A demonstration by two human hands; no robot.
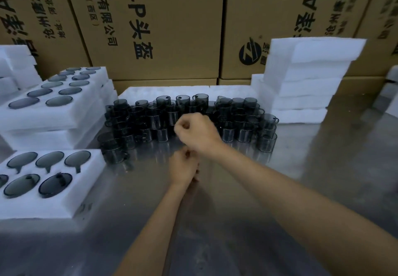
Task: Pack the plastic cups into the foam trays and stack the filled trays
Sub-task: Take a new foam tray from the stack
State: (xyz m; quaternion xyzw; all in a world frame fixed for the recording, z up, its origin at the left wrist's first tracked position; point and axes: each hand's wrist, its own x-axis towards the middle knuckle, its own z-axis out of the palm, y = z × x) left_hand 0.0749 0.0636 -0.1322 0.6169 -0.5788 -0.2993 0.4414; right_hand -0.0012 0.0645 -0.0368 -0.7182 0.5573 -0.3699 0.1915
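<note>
Several dark see-through plastic cups [237, 116] stand crowded together on the steel table [269, 189]. At the near left lies a white foam tray [86, 198] with cups sunk in its round holes. A stack of filled trays [53, 114] rises behind it. My right hand [197, 132] hovers as a fist just over the front of the cup cluster, with nothing seen in it. My left hand [183, 168] is below it near the right wrist, its fingers curled and no cup in them.
A tall stack of empty foam pieces [305, 77] stands at the back right. A flat foam sheet [163, 91] lies behind the cups. Large cardboard boxes [172, 28] wall off the back. More foam [15, 67] sits at the far left.
</note>
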